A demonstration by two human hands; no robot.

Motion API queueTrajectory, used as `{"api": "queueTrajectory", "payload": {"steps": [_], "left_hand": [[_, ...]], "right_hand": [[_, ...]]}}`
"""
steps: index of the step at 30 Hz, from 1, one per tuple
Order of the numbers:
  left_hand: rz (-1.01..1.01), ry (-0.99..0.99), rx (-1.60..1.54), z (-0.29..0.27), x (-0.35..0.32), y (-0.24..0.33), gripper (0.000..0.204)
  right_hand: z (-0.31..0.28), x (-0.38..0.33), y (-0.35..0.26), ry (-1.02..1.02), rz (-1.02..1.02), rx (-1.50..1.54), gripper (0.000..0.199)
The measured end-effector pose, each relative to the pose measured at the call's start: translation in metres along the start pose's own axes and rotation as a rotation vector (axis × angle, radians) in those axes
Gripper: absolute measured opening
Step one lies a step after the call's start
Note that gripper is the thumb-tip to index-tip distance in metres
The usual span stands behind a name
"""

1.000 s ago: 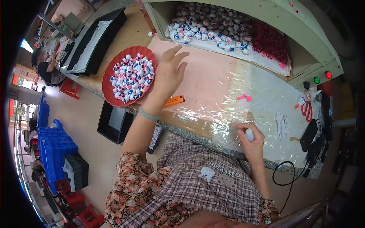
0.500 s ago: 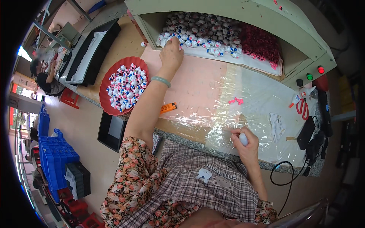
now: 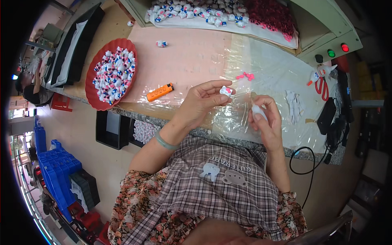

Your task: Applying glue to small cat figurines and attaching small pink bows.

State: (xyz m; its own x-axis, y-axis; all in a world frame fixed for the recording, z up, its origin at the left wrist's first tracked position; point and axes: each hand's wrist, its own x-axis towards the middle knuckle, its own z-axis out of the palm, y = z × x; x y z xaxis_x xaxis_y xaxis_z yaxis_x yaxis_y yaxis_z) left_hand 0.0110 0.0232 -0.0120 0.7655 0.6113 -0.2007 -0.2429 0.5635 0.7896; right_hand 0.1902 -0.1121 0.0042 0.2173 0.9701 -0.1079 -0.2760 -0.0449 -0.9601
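Observation:
Between the thumb and fingers of my left hand is a small white figurine head with a pink patch. Just to its right, my right hand grips a small white squeeze bottle, its nozzle tilted up toward the figurine. Both hands are above the plastic-covered front of the bench. A few pink bits lie on the plastic film beyond them. Another white-and-blue figurine piece sits alone on the pink sheet. An orange lighter rests left of my left hand.
A red scalloped bowl full of figurine pieces stands at the left. At the back, a green metal cabinet holds many more pieces. Red-handled scissors, a glue bottle and a crumpled white cloth lie right. Another person sits far left.
My left hand has come back from the cabinet shelf toward me with a figurine head. My right hand has risen slightly with the bottle. A lone figurine piece now shows on the pink sheet.

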Motion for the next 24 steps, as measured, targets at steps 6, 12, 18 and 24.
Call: {"api": "queueTrajectory", "payload": {"steps": [6,12,18,24], "left_hand": [[-0.013,-0.020,-0.159,0.009,-0.017,-0.001,0.034],[0.000,-0.032,-0.127,0.013,-0.025,0.001,0.034],[0.023,-0.014,-0.123,0.013,-0.028,-0.005,0.032],[0.027,-0.004,-0.085,0.012,-0.029,-0.006,0.032]], "right_hand": [[0.002,-0.001,-0.001,0.145,-0.211,-0.132,0.022],[0.007,-0.001,-0.009,0.308,-0.312,-0.046,0.037],[0.011,-0.006,-0.015,0.314,-0.375,-0.265,0.043],[0.015,-0.012,-0.016,0.276,-0.526,-0.476,0.046]]}}
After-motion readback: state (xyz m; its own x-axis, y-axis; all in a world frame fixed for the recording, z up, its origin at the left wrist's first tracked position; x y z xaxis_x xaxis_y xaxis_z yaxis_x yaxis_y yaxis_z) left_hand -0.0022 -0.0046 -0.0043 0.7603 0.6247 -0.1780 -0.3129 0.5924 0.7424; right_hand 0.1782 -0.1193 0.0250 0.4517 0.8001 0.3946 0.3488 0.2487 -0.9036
